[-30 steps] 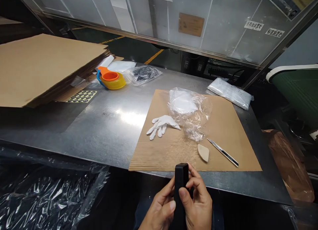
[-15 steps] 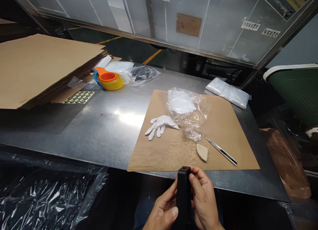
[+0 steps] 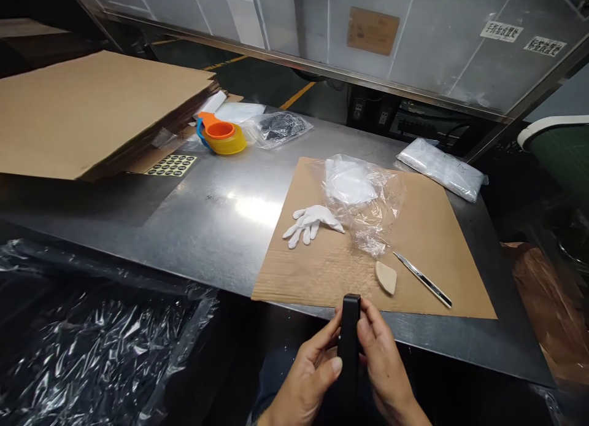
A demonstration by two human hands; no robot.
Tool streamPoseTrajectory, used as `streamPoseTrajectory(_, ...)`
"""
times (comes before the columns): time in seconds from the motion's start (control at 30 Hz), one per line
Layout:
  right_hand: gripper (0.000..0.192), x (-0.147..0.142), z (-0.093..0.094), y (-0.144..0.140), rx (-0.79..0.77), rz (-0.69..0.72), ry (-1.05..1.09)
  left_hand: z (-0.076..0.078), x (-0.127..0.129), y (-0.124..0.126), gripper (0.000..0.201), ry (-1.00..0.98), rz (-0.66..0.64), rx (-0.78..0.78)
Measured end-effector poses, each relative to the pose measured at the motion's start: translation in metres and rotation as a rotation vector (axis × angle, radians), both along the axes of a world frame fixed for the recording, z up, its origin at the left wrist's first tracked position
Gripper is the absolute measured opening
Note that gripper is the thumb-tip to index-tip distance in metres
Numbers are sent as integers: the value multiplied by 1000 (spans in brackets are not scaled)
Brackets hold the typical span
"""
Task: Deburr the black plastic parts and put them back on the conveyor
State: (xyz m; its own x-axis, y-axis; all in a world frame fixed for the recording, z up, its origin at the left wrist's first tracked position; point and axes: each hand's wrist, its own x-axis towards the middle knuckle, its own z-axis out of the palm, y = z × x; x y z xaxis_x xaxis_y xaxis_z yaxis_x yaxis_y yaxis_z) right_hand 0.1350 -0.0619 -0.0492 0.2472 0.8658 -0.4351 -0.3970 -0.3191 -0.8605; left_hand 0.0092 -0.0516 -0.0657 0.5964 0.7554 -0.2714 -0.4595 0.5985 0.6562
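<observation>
Both hands grip a long black box-like part [image 3: 350,346], held up on end just in front of the table edge. My left hand [image 3: 310,377] has its thumb flat against the near side of the part. My right hand [image 3: 384,361] holds the other side, thumb near the top. What the black part is cannot be made out, and its lower end fades into dark clothing. Beyond it on a cardboard sheet [image 3: 317,278] lie a beige wedge-shaped pad [image 3: 385,278], a slim silver craft knife [image 3: 423,280] and a white glove [image 3: 313,223].
A crumpled clear plastic bag [image 3: 368,211] lies on the cardboard. Farther left on the metal table [image 3: 216,229] are a tape roll [image 3: 230,140], a sticker sheet [image 3: 172,166] and stacked cardboard [image 3: 105,113]. A plastic-wrapped pack [image 3: 442,168] sits back right; black plastic sheeting [image 3: 105,340] is lower left.
The view has shifted, so the table things appear farther right. The black part has turned slightly in both hands, and the hole on its top end no longer shows.
</observation>
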Motion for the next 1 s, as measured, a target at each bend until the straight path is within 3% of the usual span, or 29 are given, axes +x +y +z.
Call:
streamPoseTrajectory(0.13,46,1,-5,-3,52,114,-94,1,0,3,46,-1,34,33)
streamPoseTrajectory(0.27,49,1,-4,-2,77,129,-149,4,1,5,44,-24,32,33)
streamPoseTrajectory(0.53,35,-2,2,3,-18,-41,127,10,-7,1,52,64,-112,-52)
streamPoseTrajectory(0.77,33,-8,-2,5,-106,-197,192,22,-10,4,57,81,-135,-131)
streamPoseTrajectory(1.0,36,-9,-5,6,-152,-209,157,26,-7,5,48,74,-133,-234)
